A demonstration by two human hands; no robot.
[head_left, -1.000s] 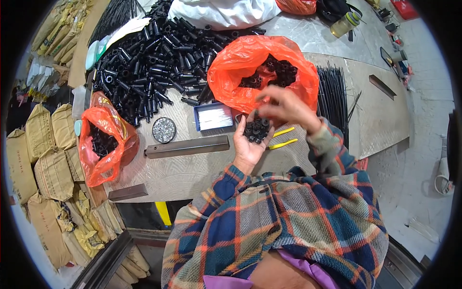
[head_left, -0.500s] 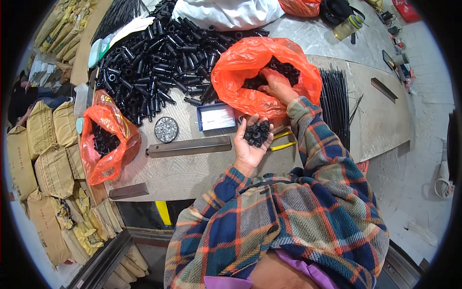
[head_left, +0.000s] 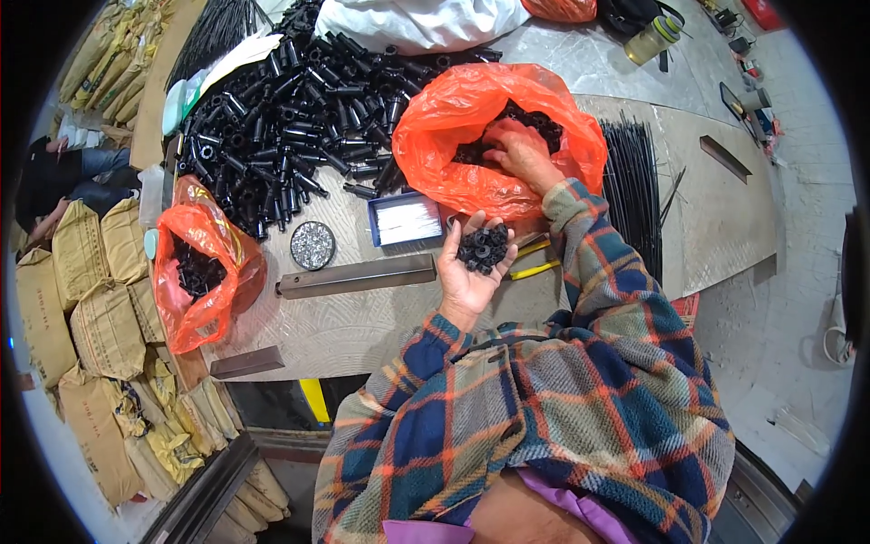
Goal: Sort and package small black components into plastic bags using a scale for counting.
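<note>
My left hand [head_left: 466, 288] lies palm up near the middle of the table, cupped around a heap of small black plastic parts [head_left: 483, 249]. Just beyond it stands an open orange plastic bag [head_left: 433, 113] holding more dark parts. My right hand [head_left: 530, 161] reaches into this bag, its fingers curled down among the contents; what they grip is hidden. Close to my left hand are a blue tray [head_left: 407, 220] of thin white pieces and a pair of yellow-handled pliers [head_left: 535, 269], partly covered by my right sleeve.
A big pile of black tubular parts [head_left: 290, 136] covers the table's far left. A smaller orange bag [head_left: 186, 317], a round tin [head_left: 313, 245] and a metal bar [head_left: 358, 277] are nearer. Black rods [head_left: 632, 199] lie at right. Another person [head_left: 68, 181] is at far left beside stacked sacks [head_left: 109, 326].
My right hand has shifted slightly within the orange bag, its fingers still low among the parts. My left hand stays cupped under its heap. The view has moved a little.
</note>
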